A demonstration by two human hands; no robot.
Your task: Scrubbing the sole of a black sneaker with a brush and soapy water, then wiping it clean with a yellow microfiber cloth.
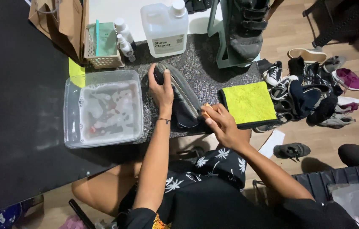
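Both hands grip one dark shoe [182, 98] — lengthwise, toe away, upper-left.

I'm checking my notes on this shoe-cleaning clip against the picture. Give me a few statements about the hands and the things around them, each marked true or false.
1. The left hand grips the dark shoe on the patterned mat. True.
2. The right hand holds a small orange-handled tool, probably a brush, at the shoe's side. True.
3. The clear plastic tub is dry and empty. False: it holds sudsy water.
4. The folded cloth beside the shoe is red. False: it is yellow-green with a dark edge.
5. A large white jug stands behind the shoe. True.
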